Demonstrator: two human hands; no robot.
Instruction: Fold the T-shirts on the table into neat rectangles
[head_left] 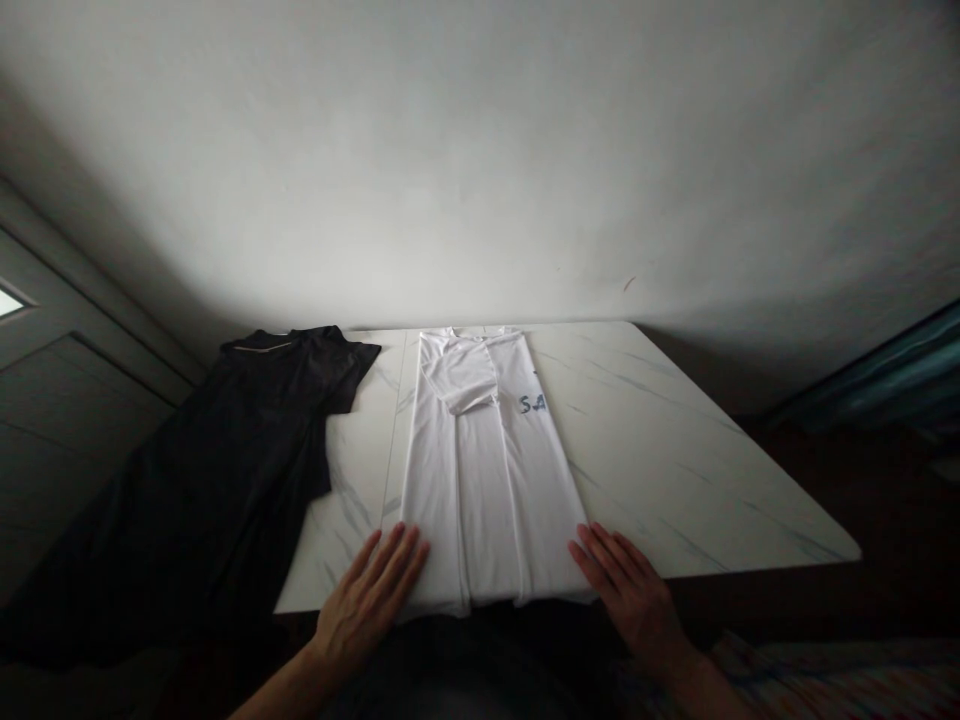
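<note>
A white T-shirt (484, 480) lies lengthwise on the table, its sides folded inward into a long strip. Its collar is at the far end, and one sleeve lies folded over the upper part. Part of some dark lettering shows near the right edge. My left hand (367, 590) lies flat with fingers stretched out, the fingertips on the shirt's lower left edge. At the lower right edge, my right hand (630, 580) rests the same way, fingers extended and touching the fabric. The shirt's bottom hem reaches the table's near edge between both hands.
Black garments (225, 450) lie spread at the left, hanging over the table's near left edge. The white marble-patterned table (675, 450) stands against a pale wall (480, 180). A grey door (67, 380) is at the left, and teal fabric (877, 370) hangs at the right.
</note>
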